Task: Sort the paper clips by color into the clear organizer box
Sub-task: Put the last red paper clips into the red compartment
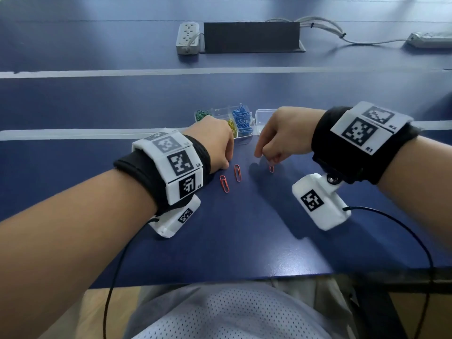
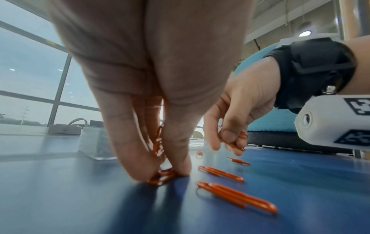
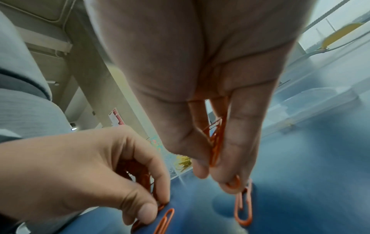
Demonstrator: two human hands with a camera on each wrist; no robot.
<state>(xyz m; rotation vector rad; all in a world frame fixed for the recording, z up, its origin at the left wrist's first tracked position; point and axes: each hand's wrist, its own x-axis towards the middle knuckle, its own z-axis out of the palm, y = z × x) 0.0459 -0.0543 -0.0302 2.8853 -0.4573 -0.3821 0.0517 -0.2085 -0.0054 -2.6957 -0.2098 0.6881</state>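
Our left grip (image 2: 160, 171) and right grip (image 3: 226, 172) each pinch light, springy, slippery orange paper clips (image 1: 237, 172); best pinched flat across their loops.

The left wristband (image 1: 171, 165) carries square black-and-white code tags lettered "L4" and "L5". The right wristband (image 1: 362, 129) shows "R1" beside one such tag.

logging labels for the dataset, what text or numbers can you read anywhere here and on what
"L4" and "L5": beside the square codes on the white marker band on the left wrist.
"R1": on the white marker band on the right wrist; a second label above it is too blurred.
The black-and-white square codes themselves carry no words.
Grey power strip: no markings legible.
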